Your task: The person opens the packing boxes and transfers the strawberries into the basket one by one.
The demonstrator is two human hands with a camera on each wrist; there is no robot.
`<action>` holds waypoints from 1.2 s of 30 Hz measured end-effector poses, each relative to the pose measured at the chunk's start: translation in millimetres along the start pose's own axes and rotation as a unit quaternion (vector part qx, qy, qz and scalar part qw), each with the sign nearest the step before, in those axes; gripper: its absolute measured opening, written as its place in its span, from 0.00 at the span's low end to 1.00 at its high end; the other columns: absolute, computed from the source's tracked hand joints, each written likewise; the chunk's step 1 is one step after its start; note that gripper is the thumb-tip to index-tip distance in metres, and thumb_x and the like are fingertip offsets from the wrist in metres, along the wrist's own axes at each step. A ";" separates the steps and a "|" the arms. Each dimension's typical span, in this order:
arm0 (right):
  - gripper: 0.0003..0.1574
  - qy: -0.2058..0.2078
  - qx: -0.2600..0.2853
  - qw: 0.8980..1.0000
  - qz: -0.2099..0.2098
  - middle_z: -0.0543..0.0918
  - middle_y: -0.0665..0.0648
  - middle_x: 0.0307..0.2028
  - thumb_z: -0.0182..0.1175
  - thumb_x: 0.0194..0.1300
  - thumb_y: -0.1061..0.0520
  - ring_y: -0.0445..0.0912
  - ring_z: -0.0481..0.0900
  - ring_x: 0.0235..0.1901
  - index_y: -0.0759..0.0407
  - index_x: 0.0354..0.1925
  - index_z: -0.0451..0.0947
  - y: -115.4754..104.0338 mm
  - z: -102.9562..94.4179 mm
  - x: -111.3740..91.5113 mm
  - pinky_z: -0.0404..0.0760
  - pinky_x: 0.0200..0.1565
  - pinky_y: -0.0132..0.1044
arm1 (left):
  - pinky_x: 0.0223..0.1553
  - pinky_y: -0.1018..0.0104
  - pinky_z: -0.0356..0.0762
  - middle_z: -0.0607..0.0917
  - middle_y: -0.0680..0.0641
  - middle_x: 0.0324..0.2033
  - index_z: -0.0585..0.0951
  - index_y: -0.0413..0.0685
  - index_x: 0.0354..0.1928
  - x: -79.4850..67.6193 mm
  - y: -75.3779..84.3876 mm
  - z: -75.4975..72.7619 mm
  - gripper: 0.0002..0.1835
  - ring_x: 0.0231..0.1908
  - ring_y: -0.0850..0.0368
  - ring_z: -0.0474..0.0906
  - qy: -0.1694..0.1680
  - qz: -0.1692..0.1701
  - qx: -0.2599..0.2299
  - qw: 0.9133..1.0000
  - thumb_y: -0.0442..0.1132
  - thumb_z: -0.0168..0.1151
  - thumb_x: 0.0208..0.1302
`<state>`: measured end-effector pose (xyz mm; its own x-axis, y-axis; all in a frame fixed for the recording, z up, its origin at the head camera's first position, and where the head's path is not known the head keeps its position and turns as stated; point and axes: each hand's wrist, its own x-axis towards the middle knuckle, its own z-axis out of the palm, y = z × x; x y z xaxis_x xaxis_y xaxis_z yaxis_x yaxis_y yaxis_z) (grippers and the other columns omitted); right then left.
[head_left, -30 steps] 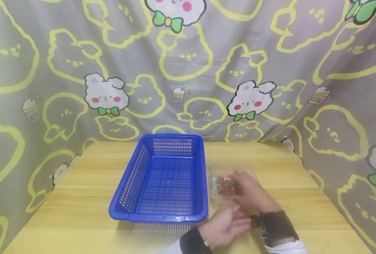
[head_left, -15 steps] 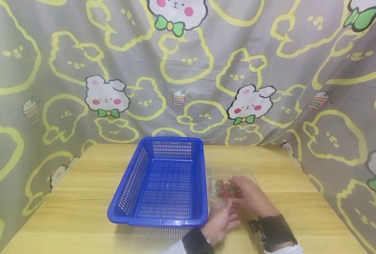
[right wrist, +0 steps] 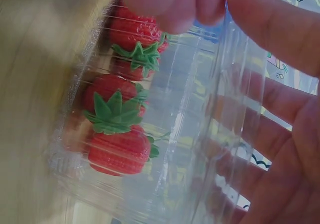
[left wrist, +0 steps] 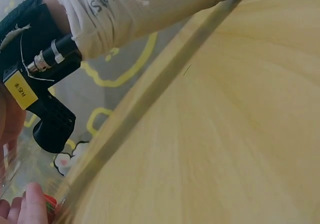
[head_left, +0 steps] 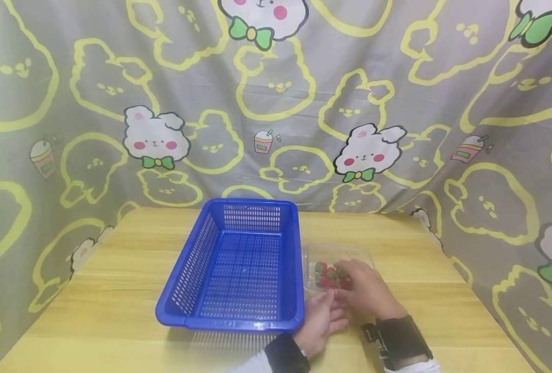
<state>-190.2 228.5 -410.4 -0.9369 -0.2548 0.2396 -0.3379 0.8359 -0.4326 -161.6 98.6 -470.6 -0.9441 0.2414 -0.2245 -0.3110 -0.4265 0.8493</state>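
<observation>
A clear plastic box [head_left: 312, 259] with red strawberries [right wrist: 119, 151] inside stands just right of the blue basket. My right hand [head_left: 368, 290] arches over the box and grips it. In the right wrist view, its fingers [right wrist: 270, 131] show through the plastic, and its thumb reaches the near rim. Meeting that thumb, my left hand [head_left: 318, 321] comes from the left with its fingertips [right wrist: 175, 21] touching the box's near side. Its fingers look extended and loosely spread. The left wrist view catches only a sliver of strawberry beside fingers [left wrist: 35, 204].
An oblong blue plastic basket [head_left: 299, 248] with slotted walls stands close to the left hand. Both stand on a light wooden table [head_left: 117, 269]. A grey curtain [head_left: 299, 93] with cartoon rabbits and yellow outlines hangs behind and on both sides.
My left hand has moved up and slightly left, bringing its fingertips to the box's near side and the right thumb. The right hand stays over the box; the basket keeps its place.
</observation>
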 end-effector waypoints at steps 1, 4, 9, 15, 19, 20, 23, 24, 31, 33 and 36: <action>0.25 -0.002 0.001 1.000 0.003 0.82 0.52 0.39 0.75 0.46 0.57 0.46 0.77 0.38 0.52 0.45 0.80 -0.7 -0.5 0.4 0.78 0.42 0.48 | 0.47 0.50 0.81 0.83 0.39 0.45 0.76 0.35 0.53 0.1 0.7 -0.8 0.18 0.48 0.41 0.80 -0.003 0.002 -0.001 1.000 0.42 0.50 0.73; 0.26 -0.003 -0.003 1.000 0.010 0.83 0.53 0.41 0.75 0.47 0.57 0.46 0.78 0.39 0.52 0.47 0.80 -2.0 -1.4 1.2 0.78 0.43 0.49 | 0.47 0.51 0.80 0.83 0.39 0.46 0.75 0.35 0.54 0.1 2.4 -2.2 0.17 0.48 0.43 0.80 -0.007 0.006 -0.005 1.000 0.41 0.50 0.73; 0.28 0.016 -0.016 1.000 0.014 0.83 0.55 0.41 0.74 0.46 0.58 0.47 0.79 0.39 0.55 0.49 0.80 -3.9 -0.4 1.7 0.79 0.43 0.50 | 0.46 0.51 0.81 0.83 0.39 0.46 0.72 0.32 0.58 0.3 3.2 -1.5 0.20 0.47 0.44 0.81 -0.006 0.009 -0.016 1.000 0.40 0.51 0.72; 0.19 0.038 -0.021 0.999 0.027 0.84 0.49 0.34 0.69 0.47 0.62 0.42 0.77 0.34 0.48 0.40 0.83 -11.6 6.6 1.7 0.78 0.40 0.44 | 0.42 0.52 0.82 0.84 0.43 0.43 0.73 0.34 0.58 -0.2 1.1 1.0 0.19 0.42 0.46 0.82 0.013 0.006 -0.010 1.000 0.39 0.51 0.71; 0.17 0.050 -0.026 0.998 0.017 0.84 0.46 0.33 0.65 0.48 0.67 0.43 0.79 0.35 0.46 0.34 0.83 -17.8 11.9 1.1 0.79 0.41 0.45 | 0.39 0.53 0.83 0.83 0.44 0.41 0.74 0.34 0.57 -0.7 0.1 2.7 0.18 0.40 0.48 0.82 0.024 0.011 0.001 1.000 0.38 0.49 0.71; 0.17 0.054 -0.028 0.998 0.011 0.84 0.46 0.32 0.65 0.48 0.68 0.44 0.79 0.36 0.47 0.33 0.83 -18.7 13.4 0.9 0.79 0.42 0.44 | 0.39 0.53 0.83 0.83 0.44 0.41 0.74 0.34 0.56 -0.6 0.1 3.1 0.18 0.39 0.49 0.82 0.027 0.011 0.001 1.000 0.38 0.49 0.71; 0.15 0.060 -0.036 0.998 -0.009 0.83 0.44 0.30 0.66 0.51 0.69 0.43 0.79 0.34 0.48 0.31 0.83 -21.2 17.1 0.5 0.80 0.41 0.42 | 0.37 0.54 0.83 0.84 0.44 0.39 0.75 0.35 0.55 -0.8 -1.0 2.7 0.17 0.37 0.49 0.83 0.035 0.010 0.003 0.999 0.38 0.49 0.71; 0.16 0.062 -0.040 0.997 -0.015 0.82 0.43 0.29 0.66 0.51 0.69 0.42 0.79 0.33 0.48 0.30 0.83 -21.8 18.0 0.4 0.80 0.40 0.41 | 0.37 0.55 0.83 0.84 0.44 0.39 0.75 0.36 0.55 -0.9 -1.3 2.5 0.17 0.37 0.50 0.83 0.037 0.010 0.005 0.999 0.38 0.48 0.71; 0.17 0.085 -0.092 0.991 -0.036 0.80 0.46 0.24 0.69 0.45 0.72 0.43 0.78 0.27 0.49 0.26 0.81 -24.2 20.2 2.5 0.79 0.32 0.38 | 0.33 0.58 0.81 0.83 0.44 0.37 0.76 0.35 0.53 1.7 -4.3 4.4 0.16 0.33 0.53 0.81 0.047 0.015 0.016 0.999 0.38 0.47 0.71; 0.16 0.085 -0.092 0.992 -0.034 0.81 0.46 0.24 0.69 0.46 0.71 0.43 0.78 0.25 0.51 0.26 0.82 -25.3 19.8 2.2 0.79 0.30 0.37 | 0.30 0.60 0.80 0.82 0.44 0.35 0.77 0.36 0.50 2.1 -6.2 6.2 0.15 0.32 0.54 0.80 0.051 0.015 0.018 0.998 0.37 0.47 0.70; 0.13 0.082 -0.094 0.992 -0.035 0.82 0.46 0.22 0.70 0.47 0.68 0.43 0.79 0.24 0.51 0.26 0.83 -27.3 19.6 4.5 0.78 0.28 0.36 | 0.28 0.63 0.77 0.81 0.45 0.33 0.77 0.38 0.47 3.7 -7.5 7.2 0.13 0.29 0.55 0.78 0.059 0.019 0.019 0.998 0.36 0.47 0.69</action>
<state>-186.9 195.1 -414.5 -0.8789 -0.2458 0.4087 -0.3647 0.8987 -0.2437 -161.9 108.9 -474.4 -0.9619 0.1202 -0.2455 -0.2732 -0.3989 0.8753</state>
